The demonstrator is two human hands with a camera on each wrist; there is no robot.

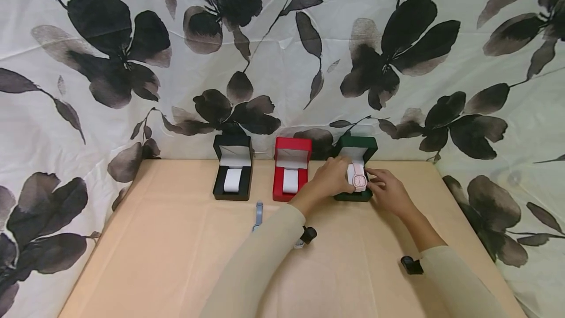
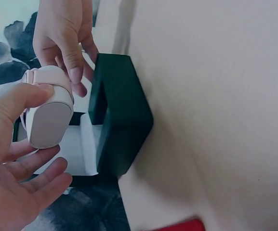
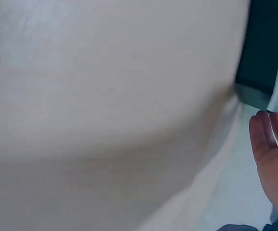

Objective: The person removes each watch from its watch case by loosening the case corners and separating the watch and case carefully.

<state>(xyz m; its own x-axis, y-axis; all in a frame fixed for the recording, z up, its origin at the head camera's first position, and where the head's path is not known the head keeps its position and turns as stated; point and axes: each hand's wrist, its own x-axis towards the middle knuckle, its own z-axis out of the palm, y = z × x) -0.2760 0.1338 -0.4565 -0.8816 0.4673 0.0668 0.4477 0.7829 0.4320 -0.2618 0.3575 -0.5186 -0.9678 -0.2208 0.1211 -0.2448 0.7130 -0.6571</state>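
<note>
A pink watch [image 1: 359,181] is wrapped round a white cushion [image 2: 51,124]. My left hand [image 1: 330,176] grips this cushion between thumb and fingers, the thumb pressing on the pink strap [image 2: 52,76]. The cushion is over the opening of a green watch box [image 1: 371,147], whose lid stands up at the back. My right hand [image 1: 389,191] is at the box's right side with fingers loosely bent and nothing held. In the right wrist view, the right fingers [image 3: 258,132] are near the green box's edge; whether they touch it I cannot tell.
To the left stand a red box [image 1: 278,188] and a black box [image 1: 218,189], both lids up, each with a white cushion inside. A blue watch [image 1: 258,212] lies in front, partly behind the left sleeve. Another watch [image 1: 299,244] shows just past that sleeve.
</note>
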